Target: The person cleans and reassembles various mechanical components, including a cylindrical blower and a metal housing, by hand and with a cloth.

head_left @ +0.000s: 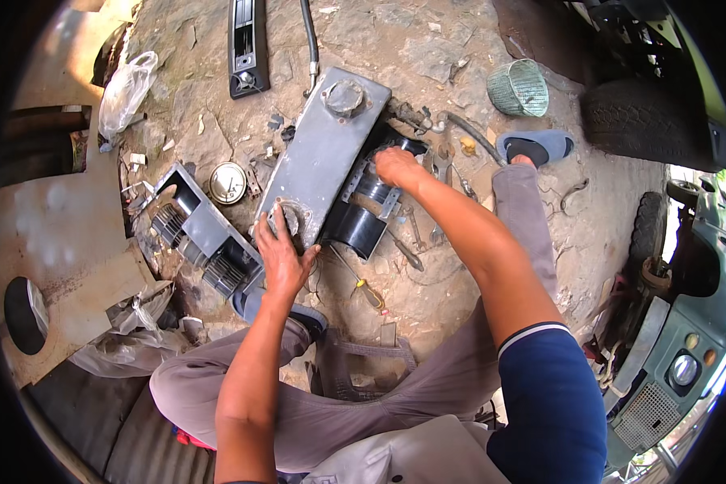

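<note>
Here's the grey metal box (323, 153), lying aslant on the rough ground between the knees, and everything takes its place from it. The left hand (281, 256) sits at the box's near end, fingers spread wide by the round fitting (285, 216), pressing rather than gripping; that looks like a steadying touch, a brace against sliding. Over on the box's right flank, the right hand (397, 168) is narrow, fingers bunched on the black curved assembly (357, 228); whether anything small is pinched there, I can't tell. That assembly lies close along the box, probably so both hands can work together.

Now the edges! Left of the box, the blower unit (206, 230) and round gauge (227, 183) crowd in, leaving little swing. Beyond its far end, a black panel (248, 48) and hose (310, 40) hem it. Just off its near right, the yellow-handled screwdriver (369, 294) and dark-handled screwdriver (406, 252) lie within easy reach, presumably dropped there for that. The roomiest ground stretches to the box's right, past the spanners (442, 161), towards the green basket (518, 87), with a sandalled foot (535, 148) partway.
</note>
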Available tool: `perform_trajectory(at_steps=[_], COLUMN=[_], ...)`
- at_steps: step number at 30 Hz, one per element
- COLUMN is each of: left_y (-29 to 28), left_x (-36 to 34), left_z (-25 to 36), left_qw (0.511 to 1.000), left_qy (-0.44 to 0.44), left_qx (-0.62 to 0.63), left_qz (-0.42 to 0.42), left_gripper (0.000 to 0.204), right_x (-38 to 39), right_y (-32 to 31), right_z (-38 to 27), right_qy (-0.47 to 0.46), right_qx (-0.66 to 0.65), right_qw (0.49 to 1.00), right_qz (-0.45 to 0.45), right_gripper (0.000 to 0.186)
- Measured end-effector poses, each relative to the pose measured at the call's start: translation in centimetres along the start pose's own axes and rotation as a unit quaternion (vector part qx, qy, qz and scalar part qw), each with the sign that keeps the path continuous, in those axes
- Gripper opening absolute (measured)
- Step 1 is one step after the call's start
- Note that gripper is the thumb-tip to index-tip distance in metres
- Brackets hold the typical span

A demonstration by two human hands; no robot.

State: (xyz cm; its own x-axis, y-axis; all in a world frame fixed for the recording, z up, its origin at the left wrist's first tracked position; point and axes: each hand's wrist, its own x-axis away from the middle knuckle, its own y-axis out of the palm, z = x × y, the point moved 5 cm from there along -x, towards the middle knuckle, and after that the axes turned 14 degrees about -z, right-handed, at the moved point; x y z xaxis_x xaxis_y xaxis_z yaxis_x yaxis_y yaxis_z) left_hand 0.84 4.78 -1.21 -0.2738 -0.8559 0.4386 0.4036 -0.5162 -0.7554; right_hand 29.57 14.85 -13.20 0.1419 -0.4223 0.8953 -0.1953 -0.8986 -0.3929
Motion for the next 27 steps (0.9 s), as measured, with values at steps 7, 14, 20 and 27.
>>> perform_trajectory(at_steps=[7,14,20,27], left_y=[0.7,1.0,0.3,0.7], left_x=[0.4,1.0,0.8,0.8], left_z=[0.8,0.4,0.9,0.9], left_qw=[1.0,1.0,1.0,1.0], left_qy=[-0.006,-0.006,0.013,-0.011], left_qx=[0.017,0.001,0.027,0.009], left_qz=[-0.01,-0.008,-0.006,-0.006], left_gripper=[0.119,0.119,0.117,0.119], right_x=[2.8,2.8,1.1,2.6], right_y=[1.5,2.0,0.7,-1.2], right_z=[1.7,1.1,-1.2,-1.5], right_qy=[-0.049,-0.049,0.086,0.207], right_qx=[-0.107,-0.029,0.149,0.32], right_qw=[0.989,0.992,0.985,0.916], right_qz=[0.09,0.11,-0.01,-0.123], right_gripper=[0.042,0.038,0.031,0.019])
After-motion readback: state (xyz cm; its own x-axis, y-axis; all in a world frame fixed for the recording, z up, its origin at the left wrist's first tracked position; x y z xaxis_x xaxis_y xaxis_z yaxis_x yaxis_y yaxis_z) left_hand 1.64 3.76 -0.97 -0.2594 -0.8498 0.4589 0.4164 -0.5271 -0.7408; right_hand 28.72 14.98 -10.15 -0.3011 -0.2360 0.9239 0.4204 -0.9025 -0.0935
